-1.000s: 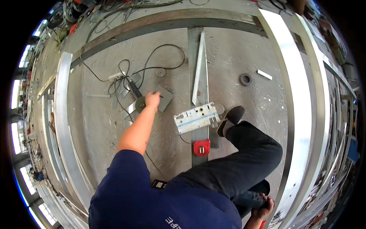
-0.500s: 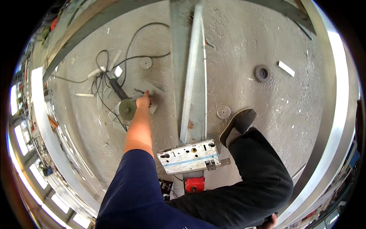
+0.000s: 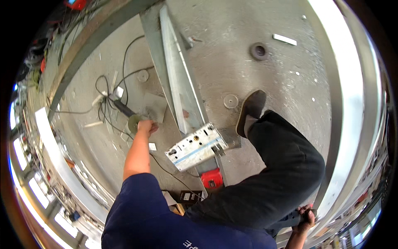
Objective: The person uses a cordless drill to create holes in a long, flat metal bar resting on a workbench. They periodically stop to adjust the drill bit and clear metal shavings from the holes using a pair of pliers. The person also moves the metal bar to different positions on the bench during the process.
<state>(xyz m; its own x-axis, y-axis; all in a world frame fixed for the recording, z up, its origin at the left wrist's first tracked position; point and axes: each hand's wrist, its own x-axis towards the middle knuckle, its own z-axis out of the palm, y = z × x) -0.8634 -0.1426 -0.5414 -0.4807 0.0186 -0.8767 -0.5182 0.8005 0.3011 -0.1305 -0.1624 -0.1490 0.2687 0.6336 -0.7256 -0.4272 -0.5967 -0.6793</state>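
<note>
My left hand (image 3: 147, 126) is beside the disc of an angle grinder (image 3: 123, 108) lying on the floor. Its fingers are curled together; what they hold, if anything, is hidden and blurred. At the lower right, my right hand (image 3: 306, 220) wraps round a dark power tool (image 3: 287, 221), partly hidden by my bent leg. In front of me a whitish metal lock case (image 3: 195, 150) with several holes and a blue stripe lies slantwise across a long metal profile (image 3: 173, 68). Just below it sits a red, boxy tool (image 3: 212, 179).
Metal frame bars (image 3: 347, 83) curve round both sides. The grinder's black cable (image 3: 124, 62) loops over the floor. Discs lie about: a pale one (image 3: 231, 101) near my shoe (image 3: 251, 108) and a dark thick wheel (image 3: 259, 51) farther off. A dark box (image 3: 191, 196) stands near my leg.
My left hand has drawn back toward me from the flat plate, and a small dark piece there no longer shows. My right hand has come farther into view with the power tool. The view has turned.
</note>
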